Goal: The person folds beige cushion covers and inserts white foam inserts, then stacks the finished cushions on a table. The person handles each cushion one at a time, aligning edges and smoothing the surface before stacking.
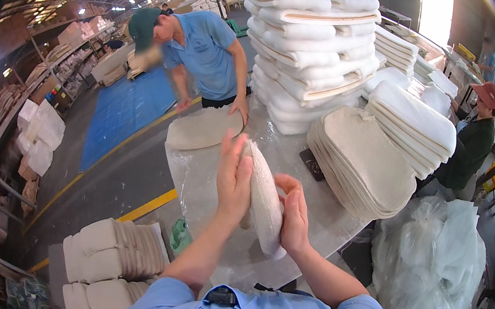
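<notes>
A thick oval beige cushion pad (262, 196) with a pale, soft edge stands on its side above the plastic-covered table (217, 197). My left hand (234, 184) presses along its left face, fingers stretched up and a little blurred. On the other face, my right hand (293, 214) is cupped against the pad with bent fingers, so it is held between both palms. Across the table, a co-worker in a blue shirt rests a hand (240, 107) on a flat beige pad (204, 129). To my right lies a stack of beige pads (364, 159).
A tall pile of folded white padding (309, 57) rises at the far side. More white pads (415, 122) lie behind the beige stack. Bundled beige cushions (115, 252) sit low left, clear plastic bags (429, 263) low right. Another person (474, 142) stands at the right.
</notes>
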Available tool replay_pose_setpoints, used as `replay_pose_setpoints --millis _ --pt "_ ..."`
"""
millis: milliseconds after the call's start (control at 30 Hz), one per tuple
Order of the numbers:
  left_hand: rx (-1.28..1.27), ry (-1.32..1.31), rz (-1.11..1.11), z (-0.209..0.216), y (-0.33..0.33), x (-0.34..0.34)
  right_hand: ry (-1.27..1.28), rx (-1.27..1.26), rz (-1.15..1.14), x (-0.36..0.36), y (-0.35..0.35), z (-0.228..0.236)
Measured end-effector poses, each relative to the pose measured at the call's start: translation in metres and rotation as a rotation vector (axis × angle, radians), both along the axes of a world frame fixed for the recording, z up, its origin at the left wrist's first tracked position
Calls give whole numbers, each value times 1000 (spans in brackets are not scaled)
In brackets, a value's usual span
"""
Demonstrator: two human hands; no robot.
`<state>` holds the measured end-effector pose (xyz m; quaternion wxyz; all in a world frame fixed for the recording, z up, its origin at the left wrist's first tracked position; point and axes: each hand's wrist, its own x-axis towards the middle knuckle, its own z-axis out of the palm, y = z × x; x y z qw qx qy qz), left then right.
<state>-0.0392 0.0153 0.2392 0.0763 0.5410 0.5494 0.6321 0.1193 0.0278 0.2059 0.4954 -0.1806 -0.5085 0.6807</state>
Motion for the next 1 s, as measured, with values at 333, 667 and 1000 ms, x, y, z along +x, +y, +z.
replay_pose_setpoints --millis 333,667,1000 --pt "-164 -572 -254 12 -35 9 -77 3 271 -65 44 29" --pt "-136 -564 -245 7 -57 7 -133 233 55 -85 17 19" --pt "-21 -711 -348 -6 -61 -16 -223 247 137 -92 37 26"
